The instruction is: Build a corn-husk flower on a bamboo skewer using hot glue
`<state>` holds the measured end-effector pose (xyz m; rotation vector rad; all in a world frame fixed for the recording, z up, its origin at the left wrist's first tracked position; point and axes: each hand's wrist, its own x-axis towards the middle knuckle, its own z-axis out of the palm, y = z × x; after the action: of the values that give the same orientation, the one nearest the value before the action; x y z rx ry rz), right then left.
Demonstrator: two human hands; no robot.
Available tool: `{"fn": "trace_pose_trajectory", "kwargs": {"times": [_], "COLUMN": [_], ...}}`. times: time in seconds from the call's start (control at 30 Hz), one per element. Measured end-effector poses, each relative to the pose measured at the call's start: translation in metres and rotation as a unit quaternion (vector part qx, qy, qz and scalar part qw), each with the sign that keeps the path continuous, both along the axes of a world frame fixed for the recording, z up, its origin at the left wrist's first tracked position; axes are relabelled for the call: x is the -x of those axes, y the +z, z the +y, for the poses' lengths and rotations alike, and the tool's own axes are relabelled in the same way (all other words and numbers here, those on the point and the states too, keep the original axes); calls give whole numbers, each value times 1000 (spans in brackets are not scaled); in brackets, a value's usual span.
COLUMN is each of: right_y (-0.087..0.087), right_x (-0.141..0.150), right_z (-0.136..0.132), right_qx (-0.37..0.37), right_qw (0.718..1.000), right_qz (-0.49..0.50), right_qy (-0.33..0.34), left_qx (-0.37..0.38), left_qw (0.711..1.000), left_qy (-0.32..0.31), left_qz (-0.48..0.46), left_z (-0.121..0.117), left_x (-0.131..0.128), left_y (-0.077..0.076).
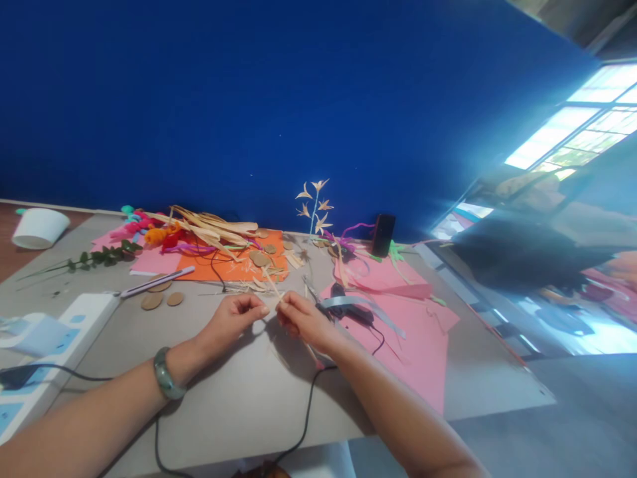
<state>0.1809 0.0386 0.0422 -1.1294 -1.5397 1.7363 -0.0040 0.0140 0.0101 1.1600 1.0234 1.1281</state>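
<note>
Over the middle of the table, my two hands are close together, fingertips almost meeting. My right hand (302,323) is closed in a pinch on a thin, pale straw strip (273,284), whose end points up and away. My left hand (233,322), with a green bangle (168,374) on its wrist, has thumb and forefinger pinched together beside the strip. What lies between those fingertips is too small to make out. Beyond the hands, an orange sheet (233,264) carries a bundle of dried straw strips (213,226) and several round brown discs (259,259).
A stem of straw flowers (314,211) stands before the blue wall (279,99). Pink sheets (413,358), a black corded device (355,313) and a dark phone-like block (383,235) are right. Left are a power strip (92,309), utility knife (158,281) and white cup (40,228). Another person (522,232) appears blurred at right.
</note>
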Motion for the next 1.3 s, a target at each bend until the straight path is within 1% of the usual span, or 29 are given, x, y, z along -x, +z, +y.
{"fn": "trace_pose_trajectory", "kwargs": {"times": [0.07,0.17,0.23,0.33,0.43,0.5,0.53,0.57,0.6,0.67,0.73,0.8,0.83,0.87,0.93,1.0,1.2,1.3], "right_y": [-2,0,1,-3,-10,-13,-13,-13,-12,-10,-7,-4,-3,-2,-1,0,5,6], "right_x": [4,6,7,8,10,10,10,9,9,8,8,7,7,7,7,8,6,4], "right_z": [-4,-8,-11,-14,-13,-10,-9,-7,-6,-4,-4,-6,-6,-7,-8,-9,-10,-10], "right_qx": [-20,-37,-41,-46,-43,-30,-20,-7,7,34,49,50,48,43,23,-10,-106,-142], "right_qw": [1000,999,998,997,997,998,999,999,999,998,997,997,997,997,998,998,993,988], "right_qz": [-10,-15,-27,-48,-60,-57,-48,-33,-17,12,27,37,42,45,42,28,-25,-39], "right_qy": [14,28,30,29,28,12,-1,-16,-31,-49,-50,-44,-43,-44,-48,-52,-50,-44], "left_qx": [10,7,2,-10,-53,-115,-156,-204,-255,-355,-435,-486,-500,-508,-514,-519,-548,-550], "left_qw": [1000,1000,1000,1000,998,989,978,962,938,878,816,768,752,741,731,725,694,689], "left_qy": [-5,-14,-21,-26,-17,7,24,44,64,95,111,121,126,130,138,141,139,138], "left_qz": [-14,-21,-15,2,43,97,134,178,224,307,365,400,411,419,427,429,447,452], "left_z": [0,0,0,0,-1,-2,-3,-4,-5,-7,-8,-9,-10,-10,-10,-10,-13,-14], "left_x": [-1,-1,-2,-4,-3,-2,-1,0,1,5,9,11,12,13,13,13,13,13], "left_y": [0,-1,-2,-4,-3,-1,1,2,3,4,5,5,6,6,6,7,9,10]}}
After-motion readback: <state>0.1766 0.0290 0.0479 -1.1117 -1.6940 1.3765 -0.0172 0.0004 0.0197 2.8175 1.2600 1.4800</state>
